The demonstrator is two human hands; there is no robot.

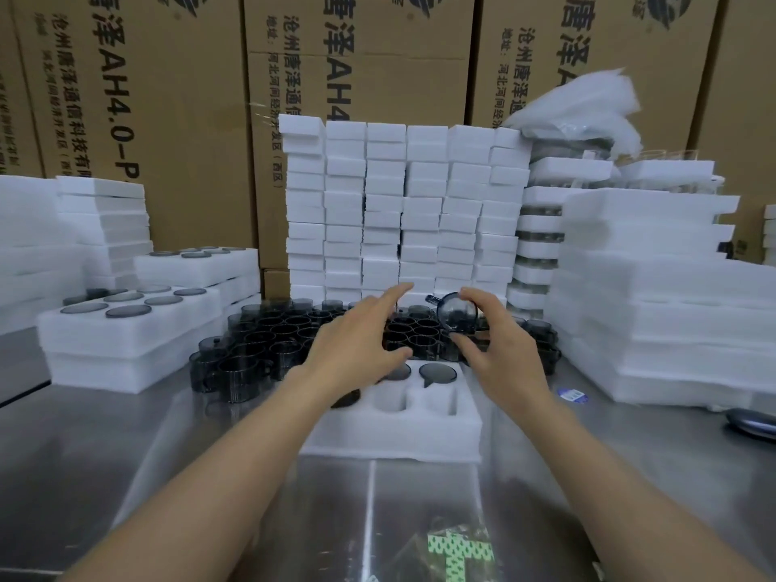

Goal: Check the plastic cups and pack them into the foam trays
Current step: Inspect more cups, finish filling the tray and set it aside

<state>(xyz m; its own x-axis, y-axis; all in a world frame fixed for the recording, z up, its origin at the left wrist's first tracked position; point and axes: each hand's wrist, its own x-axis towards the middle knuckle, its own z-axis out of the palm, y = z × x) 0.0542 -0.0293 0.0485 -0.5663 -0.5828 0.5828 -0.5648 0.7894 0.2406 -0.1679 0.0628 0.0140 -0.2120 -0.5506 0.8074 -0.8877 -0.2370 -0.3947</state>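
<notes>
My right hand (495, 350) pinches a smoky grey plastic cup (455, 315) between thumb and fingers, tipped so its base faces me, above a crowd of several dark cups (268, 342) standing on the steel table. My left hand (361, 333) hovers beside it with fingers spread, holding nothing. Below both hands lies a white foam tray (399, 430). A cup (436, 373) fills its far right pocket; two near pockets look empty, and my left arm hides part of the left side.
Filled foam trays (126, 325) are stacked at the left. A wall of foam blocks (403, 212) rises behind the cups, with more foam stacks (655, 296) at the right. Cardboard boxes (168, 98) line the back. A dark object (751, 422) lies at the right edge.
</notes>
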